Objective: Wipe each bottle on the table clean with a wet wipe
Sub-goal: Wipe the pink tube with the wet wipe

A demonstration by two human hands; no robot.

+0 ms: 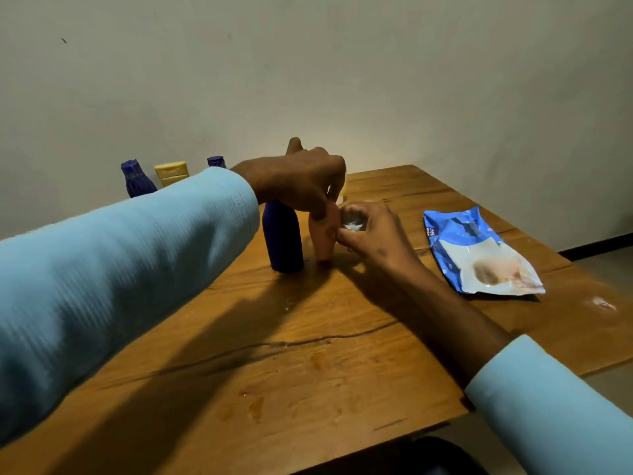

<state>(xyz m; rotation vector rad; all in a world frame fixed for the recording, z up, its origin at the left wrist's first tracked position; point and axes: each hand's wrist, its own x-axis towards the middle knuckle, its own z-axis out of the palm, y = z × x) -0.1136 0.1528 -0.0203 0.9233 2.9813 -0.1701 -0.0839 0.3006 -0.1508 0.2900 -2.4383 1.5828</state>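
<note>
Standing on its base near the middle of the counter (308,354), the peach bottle (323,240) runs nearly upright with its top tipped a little toward the left hand (301,181), which reaches over from above. The fingers (320,209) of that hand curl down and pinch the bottle's upper end, so its long axis hangs downward from them to the counter. Just to the right of the bottle, touching its side, sits the wet wipe (352,224), bunched inside the curled fingers of the right hand (373,231); those fingers press the wipe against the bottle's upper half. That makes the right hand the nearer one for the rubbing, and the stroke it needs, as I judge it, runs down along the bottle's length toward the base, while the left hand steadies or turns it.

Just left of the pinching fingers, nearly touching the peach bottle, a dark blue bottle (283,240) stands upright, close enough to be knocked by a wide sweep. Beyond the left forearm, well behind the fingers, are another blue bottle (136,178), a yellow bottle (171,172) and the cap of a third blue one (216,161). Well to the right of the right hand lies the wipe packet (479,252), flat on the counter.
</note>
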